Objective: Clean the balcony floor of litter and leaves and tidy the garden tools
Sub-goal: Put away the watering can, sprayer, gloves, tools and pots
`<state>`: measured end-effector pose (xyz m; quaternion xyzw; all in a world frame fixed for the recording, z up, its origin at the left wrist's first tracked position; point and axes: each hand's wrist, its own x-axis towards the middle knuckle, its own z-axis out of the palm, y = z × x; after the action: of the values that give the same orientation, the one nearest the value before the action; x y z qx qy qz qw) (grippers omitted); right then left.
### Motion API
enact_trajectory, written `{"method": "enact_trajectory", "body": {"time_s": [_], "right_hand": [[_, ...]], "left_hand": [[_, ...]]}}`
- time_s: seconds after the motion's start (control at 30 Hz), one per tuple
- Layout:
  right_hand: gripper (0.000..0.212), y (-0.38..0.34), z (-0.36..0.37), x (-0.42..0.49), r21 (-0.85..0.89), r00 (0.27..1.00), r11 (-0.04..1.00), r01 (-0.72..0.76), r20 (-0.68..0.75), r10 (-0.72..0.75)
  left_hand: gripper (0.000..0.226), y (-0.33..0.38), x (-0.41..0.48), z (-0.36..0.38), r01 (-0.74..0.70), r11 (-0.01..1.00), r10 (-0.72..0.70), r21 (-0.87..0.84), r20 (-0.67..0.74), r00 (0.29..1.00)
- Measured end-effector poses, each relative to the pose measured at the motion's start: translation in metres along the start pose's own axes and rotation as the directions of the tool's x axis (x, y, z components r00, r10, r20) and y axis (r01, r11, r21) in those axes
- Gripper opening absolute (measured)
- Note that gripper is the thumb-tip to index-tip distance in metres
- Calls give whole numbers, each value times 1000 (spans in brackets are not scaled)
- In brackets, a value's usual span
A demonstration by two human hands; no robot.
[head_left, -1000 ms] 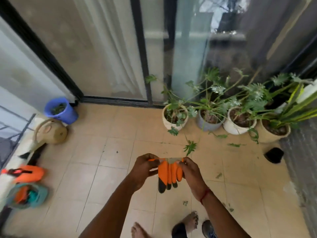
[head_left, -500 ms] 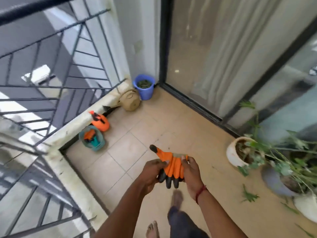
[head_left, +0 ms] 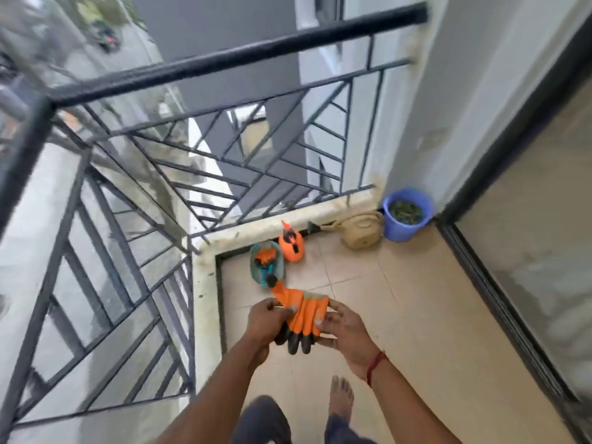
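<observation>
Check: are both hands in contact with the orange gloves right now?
Touching. The head view shows the left hand and right hand each gripping a side of the orange gloves, with fingers pressed onto the fabric.

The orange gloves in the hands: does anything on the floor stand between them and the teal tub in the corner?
Nothing visible does. Both the left hand and the right hand hold the orange gloves just short of the teal tub. Only bare tile lies between. The orange spray bottle stands beside the tub, not in the path.
</observation>
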<state>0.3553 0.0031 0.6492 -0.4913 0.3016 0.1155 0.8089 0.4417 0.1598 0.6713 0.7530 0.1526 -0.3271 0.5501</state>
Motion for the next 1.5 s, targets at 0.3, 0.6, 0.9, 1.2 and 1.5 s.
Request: {"method": "enact_trajectory", "body": {"time_s": [0.3,0.6,0.9,1.2,1.5], "right_hand": [[45,-63,68,132,-339,985,936,-99,101,141],[50,-47,118,287,-556,972,801,-220,-60,225],[47,76,94,513,-701,945,635,-323,-209,251],[30,231,33,721,-807,929,462,-368,-296,224],[13,265,11,762,-899,924,283,-333,-252,286]], "left_hand": [[10,32,86,-52,60,966,-115,-250,-210,971],[13,19,231,-102,266,905,-316,-333,-105,943],[26,-101,481,-97,409,895,-437,-176,-166,884],[14,-216,695,-63,487,868,-458,96,-225,860],[13,-242,727,-49,291,759,-229,582,-180,957]]}}
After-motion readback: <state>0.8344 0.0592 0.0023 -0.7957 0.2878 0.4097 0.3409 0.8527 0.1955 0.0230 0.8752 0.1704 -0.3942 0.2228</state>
